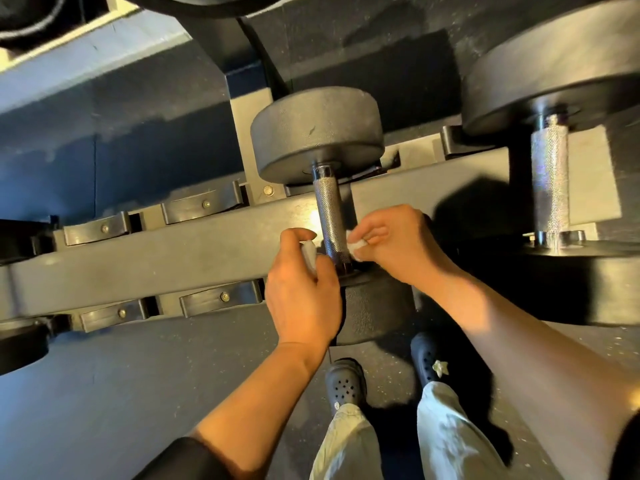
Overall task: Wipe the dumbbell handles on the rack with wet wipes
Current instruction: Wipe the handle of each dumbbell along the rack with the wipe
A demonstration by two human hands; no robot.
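A black dumbbell rests across the dark rack rail [173, 251], its far head [317, 133] up and its near head [375, 308] below my hands. Its knurled metal handle [329, 213] runs between them. My right hand [394, 242] pinches a small white wet wipe [356, 245] against the handle's lower right side. My left hand [303, 292] is closed around a pale, blurred object [309, 252], just left of the handle's lower end; I cannot tell what it is.
A larger dumbbell with a shiny knurled handle [550, 181] lies on the rack at the right. Several vacant black cradles [202, 204] line the rail to the left. My two feet in dark clogs [344, 381] stand on the speckled floor below.
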